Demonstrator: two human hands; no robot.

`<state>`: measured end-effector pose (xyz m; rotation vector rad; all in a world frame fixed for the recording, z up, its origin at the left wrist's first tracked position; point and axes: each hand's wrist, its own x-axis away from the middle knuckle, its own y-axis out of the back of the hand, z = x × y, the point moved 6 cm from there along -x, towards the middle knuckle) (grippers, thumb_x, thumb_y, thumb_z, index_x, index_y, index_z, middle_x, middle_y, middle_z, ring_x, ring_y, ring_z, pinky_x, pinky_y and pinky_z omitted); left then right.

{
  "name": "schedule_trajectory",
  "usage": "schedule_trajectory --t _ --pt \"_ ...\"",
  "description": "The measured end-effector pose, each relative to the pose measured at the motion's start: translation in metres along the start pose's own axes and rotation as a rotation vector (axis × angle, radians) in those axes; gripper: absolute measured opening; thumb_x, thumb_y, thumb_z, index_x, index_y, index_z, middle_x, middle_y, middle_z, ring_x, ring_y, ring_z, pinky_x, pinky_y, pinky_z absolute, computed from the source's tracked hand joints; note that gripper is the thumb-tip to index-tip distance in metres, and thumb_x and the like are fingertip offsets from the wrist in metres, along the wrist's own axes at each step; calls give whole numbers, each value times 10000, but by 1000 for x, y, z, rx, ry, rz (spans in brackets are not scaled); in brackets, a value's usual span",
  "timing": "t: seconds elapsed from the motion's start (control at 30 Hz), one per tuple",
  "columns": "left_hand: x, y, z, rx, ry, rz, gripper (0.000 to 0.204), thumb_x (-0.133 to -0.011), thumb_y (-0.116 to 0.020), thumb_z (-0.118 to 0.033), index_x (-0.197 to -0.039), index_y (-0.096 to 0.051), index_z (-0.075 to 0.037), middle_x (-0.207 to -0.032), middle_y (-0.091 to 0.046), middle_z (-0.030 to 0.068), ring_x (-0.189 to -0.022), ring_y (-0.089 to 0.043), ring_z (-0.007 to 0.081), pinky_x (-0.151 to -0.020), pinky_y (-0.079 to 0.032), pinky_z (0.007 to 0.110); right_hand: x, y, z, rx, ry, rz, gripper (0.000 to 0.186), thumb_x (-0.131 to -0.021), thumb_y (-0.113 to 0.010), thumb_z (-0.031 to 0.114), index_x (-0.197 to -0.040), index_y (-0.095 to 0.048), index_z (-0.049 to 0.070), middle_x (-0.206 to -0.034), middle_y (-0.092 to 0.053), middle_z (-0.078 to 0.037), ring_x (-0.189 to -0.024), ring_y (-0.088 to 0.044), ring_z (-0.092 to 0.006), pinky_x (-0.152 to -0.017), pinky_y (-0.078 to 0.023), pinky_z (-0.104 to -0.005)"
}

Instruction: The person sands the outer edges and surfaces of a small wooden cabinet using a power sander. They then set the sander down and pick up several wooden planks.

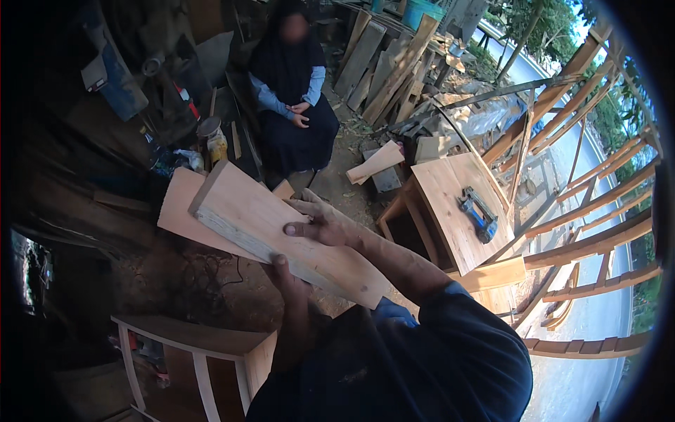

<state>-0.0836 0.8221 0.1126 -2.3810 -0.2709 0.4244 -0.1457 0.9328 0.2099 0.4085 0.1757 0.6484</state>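
A wide, pale wooden board is held slantwise in front of me, a rough greyish strip along its near edge. My right hand grips its far edge, thumb laid on the upper face. At the near edge my left hand is closed on the board, its thumb up and its other fingers mostly hidden. A second board, reddish-tan with a ragged end, shows from under the first; whether my left fingers also hold it, I cannot tell.
A wooden cabinet at right carries a blue and black power tool. Another wooden frame stands at lower left. A person in dark clothes sits ahead, hands together. Planks lean behind; a yellow can stands left.
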Motion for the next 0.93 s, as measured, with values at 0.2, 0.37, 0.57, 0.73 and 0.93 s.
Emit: schedule_trajectory --t 0.2,0.37,0.57,0.73,0.93 --pt "-118 -52 23 -205 300 277 933 -869 -698 -184 -1571 -110 -7 -1480 -383 220 -1343 -451 324 -1076 -431 467 -38 76 -41 -183 191 -370 778 -1018 -564 452 -1568 -256 -4 -1502 -421 -194 -1407 -412 -289 -1141 -349 -381" --pt "-210 -132 103 -376 478 334 869 -845 -745 -187 -1524 -241 13 -1409 -486 223 -1274 -534 308 -1052 -464 433 -66 160 -146 -412 73 -707 769 -1060 -477 441 -1607 -131 26 -1558 -374 -187 -1408 -403 -239 -1139 -348 -343" --pt "-292 -160 276 -879 408 642 928 -729 -824 -135 -1487 -316 30 -1333 -579 224 -1230 -587 305 -1043 -472 393 -88 215 -315 -991 17 -897 732 -1072 -357 523 -1617 -157 76 -1578 -352 -171 -1417 -397 -252 -1154 -342 -343" --pt "-319 -44 422 -1031 739 779 941 -692 -830 -94 -1490 -342 11 -1345 -592 191 -1238 -585 299 -1056 -459 389 -103 176 -494 -1599 -297 -562 748 -1040 -391 565 -1607 -211 113 -1580 -369 -174 -1421 -415 -317 -1161 -315 -463" --pt "-265 53 525 -1207 1368 798 1040 -675 -861 -128 -1543 -301 -9 -1442 -538 171 -1376 -467 283 -1136 -367 396 -32 169 -813 -1415 -1085 -1141 734 -947 -560 582 -1515 -363 161 -1510 -463 -157 -1311 -502 -296 -1104 -360 -463"
